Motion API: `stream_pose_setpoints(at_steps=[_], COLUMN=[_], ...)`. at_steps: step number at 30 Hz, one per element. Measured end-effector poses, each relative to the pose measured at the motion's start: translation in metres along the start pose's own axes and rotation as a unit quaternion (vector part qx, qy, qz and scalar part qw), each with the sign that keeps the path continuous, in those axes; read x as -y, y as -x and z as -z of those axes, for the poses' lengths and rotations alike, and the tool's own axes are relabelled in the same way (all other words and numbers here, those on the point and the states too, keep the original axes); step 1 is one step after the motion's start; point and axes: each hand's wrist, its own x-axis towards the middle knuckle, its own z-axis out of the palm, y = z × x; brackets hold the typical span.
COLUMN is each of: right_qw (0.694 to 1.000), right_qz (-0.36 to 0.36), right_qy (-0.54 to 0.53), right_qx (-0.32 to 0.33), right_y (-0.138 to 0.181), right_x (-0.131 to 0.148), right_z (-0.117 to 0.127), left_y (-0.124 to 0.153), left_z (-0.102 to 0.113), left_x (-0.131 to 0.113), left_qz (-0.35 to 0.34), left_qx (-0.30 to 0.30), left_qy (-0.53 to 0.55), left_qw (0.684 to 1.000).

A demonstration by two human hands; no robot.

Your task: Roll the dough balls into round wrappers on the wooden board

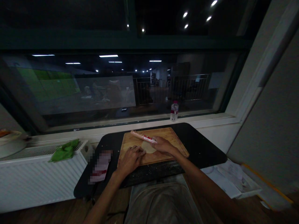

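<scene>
A wooden cutting board (173, 137) lies on a small black table (201, 146). On it sits a flat pale round of dough (147, 147). My right hand (164, 145) is closed round one end of a thin rolling pin (143, 136) wrapped in clear film with red marks, which slants up to the left over the dough. My left hand (130, 158) rests on the board at the dough's left edge, fingers curled down onto it, holding nothing.
A water bottle (174, 111) stands on the window sill behind the table. A blurred red-and-white packet (101, 166) lies on the table's left side. A green cloth (64, 151) sits on the white radiator (35, 180). Papers (233, 180) lie at the right.
</scene>
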Motion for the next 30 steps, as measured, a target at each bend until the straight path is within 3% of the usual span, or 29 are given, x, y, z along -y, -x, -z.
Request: stream_pose_setpoints(at_steps=[5,9,12,18,24,27,30], right_qw=[1.000,0.999,0.995,0.975,0.970,0.968,0.959], right_qz=[0.004,0.033,0.055,0.106,0.150,0.135,0.094], right_qy=[0.007,0.017,0.073,0.179,0.174,0.192,0.243], right_qx=[-0.003,-0.014,-0.041,-0.073,-0.076,-0.086,-0.109], right_y=[-0.003,-0.001,0.001,-0.002,-0.005,-0.004,-0.004], right_x=[-0.002,-0.002,-0.006,-0.028,-0.038,-0.034,-0.028], right_z=[-0.003,0.000,0.004,0.009,0.016,0.022,0.024], left_y=[-0.001,-0.002,-0.007,-0.044,-0.087,-0.094,-0.093], left_z=[0.002,0.002,0.003,0.008,-0.006,-0.019,-0.029], left_x=[-0.013,-0.016,-0.006,0.026,0.039,0.046,0.056], left_qz=[-0.003,-0.007,-0.003,0.134,0.139,0.116,0.097], left_qx=[0.024,0.010,-0.026,-0.154,-0.059,0.005,0.023], left_qy=[-0.082,-0.092,-0.059,-0.061,-0.109,-0.117,-0.116], left_qw=[0.996,0.996,0.998,0.977,0.982,0.986,0.988])
